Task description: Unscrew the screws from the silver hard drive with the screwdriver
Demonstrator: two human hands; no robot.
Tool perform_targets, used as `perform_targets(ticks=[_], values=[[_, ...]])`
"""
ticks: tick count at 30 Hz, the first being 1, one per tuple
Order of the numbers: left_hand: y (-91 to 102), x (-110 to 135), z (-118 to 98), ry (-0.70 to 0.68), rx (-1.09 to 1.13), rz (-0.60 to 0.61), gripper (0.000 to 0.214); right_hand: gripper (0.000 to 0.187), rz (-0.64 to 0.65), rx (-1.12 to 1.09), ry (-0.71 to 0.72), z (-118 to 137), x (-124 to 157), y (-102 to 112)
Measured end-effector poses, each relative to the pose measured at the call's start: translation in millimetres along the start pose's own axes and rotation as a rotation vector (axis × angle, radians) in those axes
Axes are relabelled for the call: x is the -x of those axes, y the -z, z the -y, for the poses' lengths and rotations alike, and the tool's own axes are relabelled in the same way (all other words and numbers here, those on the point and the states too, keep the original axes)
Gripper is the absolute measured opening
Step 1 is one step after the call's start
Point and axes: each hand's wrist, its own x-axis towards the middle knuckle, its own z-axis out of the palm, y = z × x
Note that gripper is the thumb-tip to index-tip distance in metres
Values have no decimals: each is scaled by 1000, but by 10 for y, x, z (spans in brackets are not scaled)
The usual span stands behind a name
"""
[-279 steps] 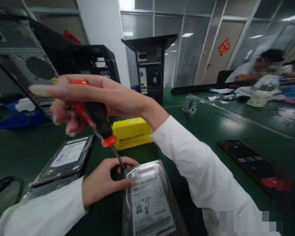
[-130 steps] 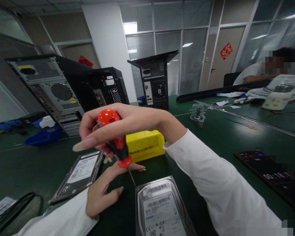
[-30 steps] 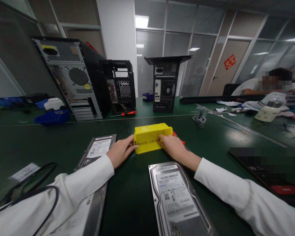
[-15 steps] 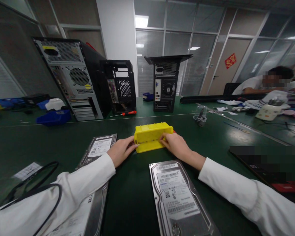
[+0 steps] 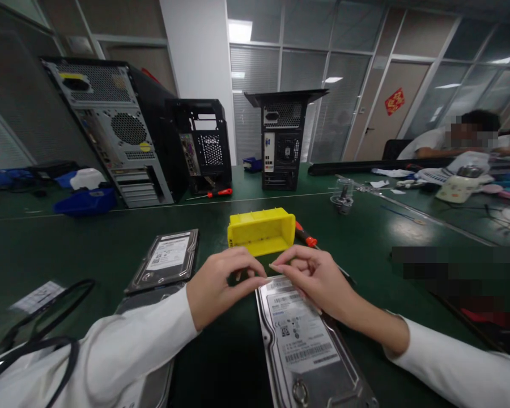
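Facing each other over the far end of the hard drive (image 5: 297, 334), the left hand (image 5: 215, 286) and the right hand (image 5: 318, 277) bring their fingertips close together. The right thumb and index finger come to a fine pinch, other fingers loosely curled; the left thumb and index finger almost meet, leaving a rounded gap behind their tips. Whether either pinch grasps something I cannot tell — anything there is too small to make out — but so delicate a grip would suit a tiny part better than a tool. Nor can I tell whether the left thumb rests on the drive's corner or hangs just above it. The drive lies flat on the green table (image 5: 365, 226), label up and lengthwise before the person, which probably leaves its far corners easy to work at. Just beyond the hands sits the yellow bin (image 5: 261, 226), its open face turned toward them, presumably so that fingers can reach straight in; small dark specks show inside, too small to name. A red-and-black screwdriver (image 5: 308, 238) lies to the bin's right, its shaft slanting behind the right hand — near enough, it seems, for a quick reach. To the left, a second drive (image 5: 168, 255) lies label up, apart from the first, perhaps to give both hands elbow room.
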Motion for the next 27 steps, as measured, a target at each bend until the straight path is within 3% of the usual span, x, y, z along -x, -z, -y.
perform_targets(ticks=[4,15,20,27], values=[[-10,-12,-58,69,72,40,13,32,6,-92,48,-85,121,-55],[-49,-14,-13,10,150,128,16,30,146,-172,140,-120,158,-123],[-50,-9,44,-31,134,132,15,32,138,-97,202,-154,144,-138],[22,-17,23,-70,62,182,16,28,20,128,385,-167,178,-114]])
